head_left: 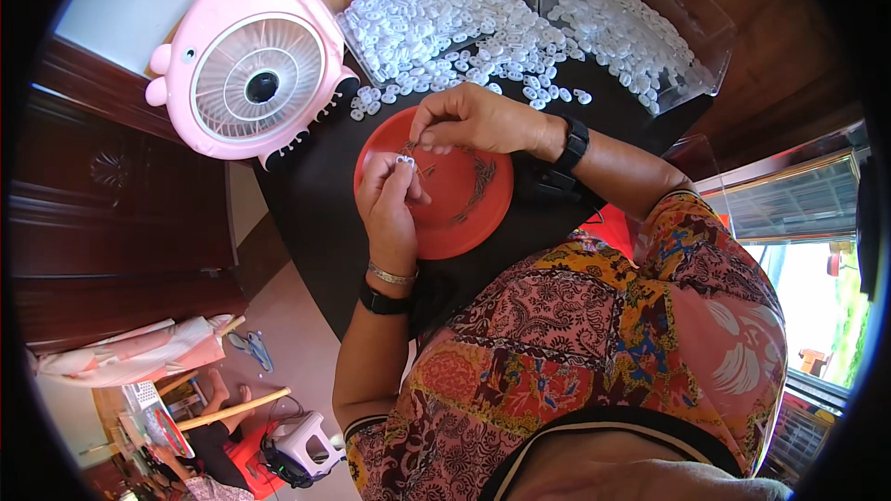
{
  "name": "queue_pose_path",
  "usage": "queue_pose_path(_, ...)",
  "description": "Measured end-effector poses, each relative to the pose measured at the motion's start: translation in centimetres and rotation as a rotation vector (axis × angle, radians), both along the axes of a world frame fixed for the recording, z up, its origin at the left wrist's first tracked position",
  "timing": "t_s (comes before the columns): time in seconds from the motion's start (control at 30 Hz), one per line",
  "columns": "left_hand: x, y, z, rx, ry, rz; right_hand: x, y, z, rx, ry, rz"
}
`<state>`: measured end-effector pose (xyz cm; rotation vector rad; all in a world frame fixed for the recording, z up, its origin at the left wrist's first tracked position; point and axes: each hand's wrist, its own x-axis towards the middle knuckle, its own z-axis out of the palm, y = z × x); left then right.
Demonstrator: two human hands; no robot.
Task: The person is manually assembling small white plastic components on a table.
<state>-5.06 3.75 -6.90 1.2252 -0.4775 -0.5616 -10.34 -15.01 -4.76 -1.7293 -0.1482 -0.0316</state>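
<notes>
Nearest the person, the patterned dress fills the lower right, and both forearms reach out over the dark bench [306, 213]. The left hand [388, 197], with a bangle and a dark band at the wrist, has its grip pinched narrow on a small white piece [406, 160] held just above the left side of the red plate [473, 213]. The right hand [469, 119], a black watch at its wrist, comes in from the far right with its fingertips closed near the same spot, seemingly on a thin wire or spring; that part is too small to tell for sure. A scatter of thin dark wire parts [481, 181] lies on the plate to the right of the hands. Farther off, a heap of white pieces [455, 28] spreads across the bench, touching a clear tray at the far left, and a clear box [640, 28] at the far right holds more. A pink fan [251, 65] stands at the far left. The risk, as I judge it, is the white piece slipping from so fine a pinch and falling onto the plate or among the heap, or the thin part springing away if the fingertips shift; a sleeve or wrist could also brush loose pieces off the bench edge.
</notes>
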Motion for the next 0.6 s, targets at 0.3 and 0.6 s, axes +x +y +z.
queue_pose_path(0.3,-0.7,-0.2,0.3,0.008,0.002,-0.041,-0.2,1.4,-0.3,0.253,0.073,-0.066)
queue_pose_path(0.6,-0.7,-0.2,0.1,0.013,-0.053,-0.016,-0.3,2.5,-1.3,0.187,-0.043,-0.064)
